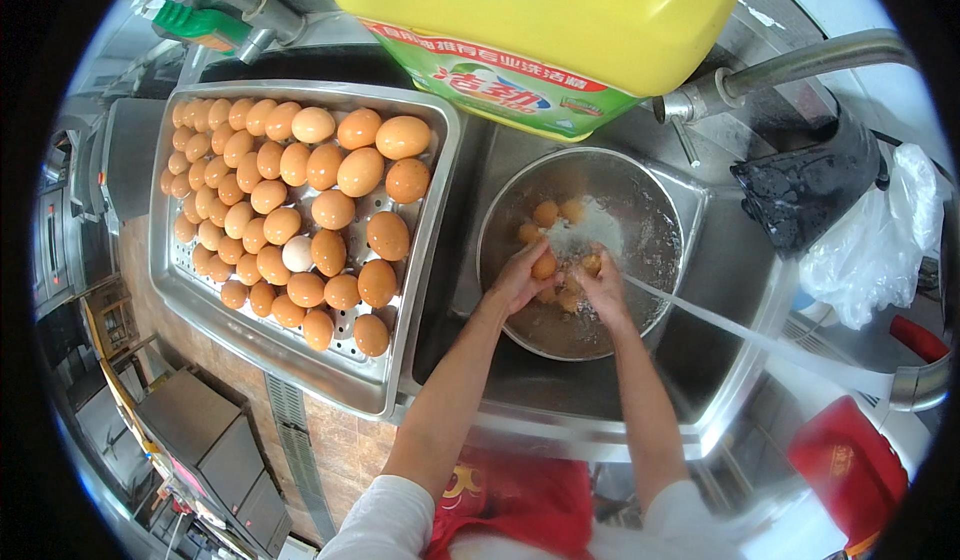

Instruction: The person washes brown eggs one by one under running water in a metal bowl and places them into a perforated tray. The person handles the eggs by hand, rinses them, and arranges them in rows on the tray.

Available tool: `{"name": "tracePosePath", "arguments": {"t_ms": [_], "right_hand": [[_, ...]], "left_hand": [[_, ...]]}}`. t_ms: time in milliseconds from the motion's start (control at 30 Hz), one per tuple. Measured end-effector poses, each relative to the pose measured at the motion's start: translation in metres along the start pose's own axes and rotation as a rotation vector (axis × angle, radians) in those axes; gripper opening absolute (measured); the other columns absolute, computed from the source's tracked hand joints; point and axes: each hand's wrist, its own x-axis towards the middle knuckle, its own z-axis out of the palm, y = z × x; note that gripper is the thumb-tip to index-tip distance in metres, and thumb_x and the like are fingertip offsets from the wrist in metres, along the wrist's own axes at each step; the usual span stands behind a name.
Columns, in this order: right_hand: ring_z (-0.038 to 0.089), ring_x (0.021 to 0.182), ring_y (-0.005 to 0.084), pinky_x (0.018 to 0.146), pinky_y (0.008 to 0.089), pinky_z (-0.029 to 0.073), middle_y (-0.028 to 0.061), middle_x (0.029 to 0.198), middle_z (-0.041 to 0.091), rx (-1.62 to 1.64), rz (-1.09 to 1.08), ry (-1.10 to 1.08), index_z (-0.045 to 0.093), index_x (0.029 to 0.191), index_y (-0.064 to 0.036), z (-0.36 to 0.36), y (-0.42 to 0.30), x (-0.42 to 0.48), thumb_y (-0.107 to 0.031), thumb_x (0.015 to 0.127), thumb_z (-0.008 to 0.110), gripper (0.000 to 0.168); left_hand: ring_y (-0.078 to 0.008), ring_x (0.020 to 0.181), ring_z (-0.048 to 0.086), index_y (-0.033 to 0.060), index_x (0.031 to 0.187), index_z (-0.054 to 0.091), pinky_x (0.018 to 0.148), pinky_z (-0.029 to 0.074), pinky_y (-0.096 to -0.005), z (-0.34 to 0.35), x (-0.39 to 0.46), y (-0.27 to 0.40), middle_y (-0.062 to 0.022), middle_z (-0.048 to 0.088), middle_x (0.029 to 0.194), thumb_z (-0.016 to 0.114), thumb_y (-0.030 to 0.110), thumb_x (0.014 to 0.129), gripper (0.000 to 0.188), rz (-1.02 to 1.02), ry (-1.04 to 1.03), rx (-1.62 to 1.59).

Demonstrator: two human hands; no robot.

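Observation:
A large round metal basin (pixel 517 327) of water stands in the steel sink, with several brown eggs (pixel 546 213) at its left side and middle. Over the basin, my left hand (pixel 517 279) grips a brown egg (pixel 544 265). My right hand (pixel 606 286), just to its right, has its fingers around another egg (pixel 591 263). A stream of water (pixel 735 326) runs into the basin from a metal spout (pixel 919 387) at the right. To the left, a perforated steel tray (pixel 341 387) holds many wet brown eggs, one of them much paler (pixel 298 253).
A big yellow detergent jug (pixel 540 12) stands behind the basin. Metal taps (pixel 694 102) rise at the back. Black plastic (pixel 810 177) and a clear plastic bag (pixel 862 252) lie at the right, above a red cloth-like item (pixel 847 470). A green spray bottle (pixel 199 24) is at upper left.

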Motion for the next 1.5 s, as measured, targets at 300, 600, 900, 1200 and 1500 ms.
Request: {"name": "tracePosePath", "arguments": {"t_ms": [300,600,900,1200,1500], "right_hand": [[0.054,0.069,0.0093,0.046,0.0245,0.041,0.0031,0.079,0.059,0.417,0.644,-0.191,0.060,0.088,-0.003,-0.019,-0.037,-0.001,-0.019,0.080,0.057,0.018],[0.055,0.073,0.0131,0.061,0.0272,0.046,0.0048,0.078,0.058,0.179,0.186,-0.041,0.057,0.098,-0.003,-0.001,-0.002,-0.008,-0.022,0.079,0.058,0.026],[0.055,0.069,0.0122,0.062,0.0267,0.044,0.0051,0.080,0.059,0.257,0.582,-0.158,0.058,0.095,-0.003,-0.017,-0.014,0.005,-0.020,0.078,0.060,0.024],[0.057,0.068,0.0157,0.057,0.0265,0.043,0.0091,0.077,0.060,0.311,0.368,-0.129,0.056,0.095,0.001,-0.003,0.007,0.000,-0.026,0.082,0.054,0.030],[0.057,0.069,0.0174,0.051,0.0266,0.043,0.0104,0.080,0.058,0.736,0.616,-0.255,0.056,0.096,-0.002,-0.019,-0.044,0.002,-0.023,0.084,0.050,0.025]], "left_hand": [[-0.0190,0.074,0.054,0.0101,0.090,0.050,0.056,0.045,-0.0255,-0.023,0.007,-0.002,-0.0055,0.053,0.083,0.046,0.033,0.092,0.023,-0.125,-0.217,-0.094],[-0.0157,0.075,0.053,0.0081,0.082,0.050,0.054,0.045,-0.0264,-0.008,0.007,-0.002,-0.0049,0.053,0.079,0.047,0.030,0.091,0.024,-0.046,-0.002,0.074],[-0.0160,0.063,0.054,0.0078,0.092,0.051,0.048,0.043,-0.0274,-0.012,0.004,-0.001,-0.0052,0.053,0.075,0.048,0.025,0.089,0.018,-0.046,-0.012,0.208],[-0.0108,0.059,0.051,0.0076,0.081,0.054,0.045,0.040,-0.0226,-0.023,0.018,-0.016,-0.0024,0.053,0.073,0.051,0.026,0.085,0.019,0.126,0.038,0.714],[-0.0130,0.060,0.053,0.0082,0.093,0.054,0.045,0.040,-0.0216,-0.008,0.004,-0.005,-0.0038,0.054,0.081,0.048,0.029,0.088,0.022,0.002,0.030,0.272]]}}
